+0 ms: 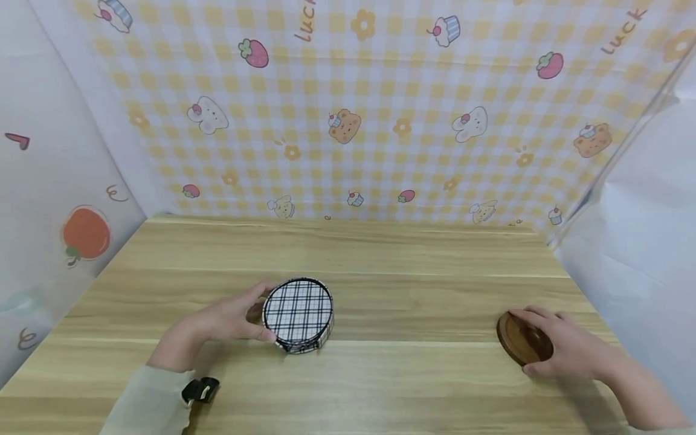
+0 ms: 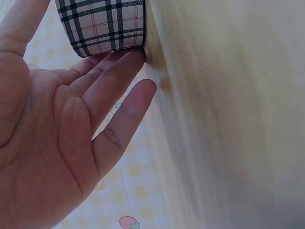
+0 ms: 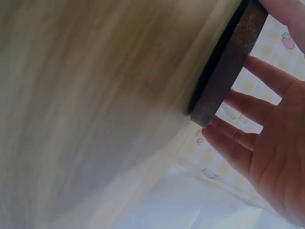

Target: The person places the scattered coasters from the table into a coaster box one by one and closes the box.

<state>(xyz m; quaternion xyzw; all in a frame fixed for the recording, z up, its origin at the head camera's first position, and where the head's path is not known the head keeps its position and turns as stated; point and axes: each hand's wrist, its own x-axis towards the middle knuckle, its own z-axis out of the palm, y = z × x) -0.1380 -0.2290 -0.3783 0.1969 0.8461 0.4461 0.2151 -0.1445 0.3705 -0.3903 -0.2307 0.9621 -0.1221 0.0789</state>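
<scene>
A round plaid case (image 1: 298, 309), white with black lines and a dark trim round its top, stands on the wooden table left of centre. My left hand (image 1: 231, 317) holds it from the left, thumb at the near side and fingers round the far side. Red lines show on the case's side wall (image 2: 107, 24) in the left wrist view. Far to the right, my right hand (image 1: 579, 350) grips a round brown wooden disc (image 1: 513, 341) by its rim, thumb near and fingers far. In the right wrist view, fingertips touch the disc's edge (image 3: 231, 67), close over the table.
The wooden table (image 1: 402, 386) runs back to a yellow checked cloth (image 1: 380, 90) with cartoon prints. White sheets hang along the left side (image 1: 32, 181) and the right side (image 1: 647, 211). A black clip-like piece (image 1: 201, 389) sits at the left sleeve cuff.
</scene>
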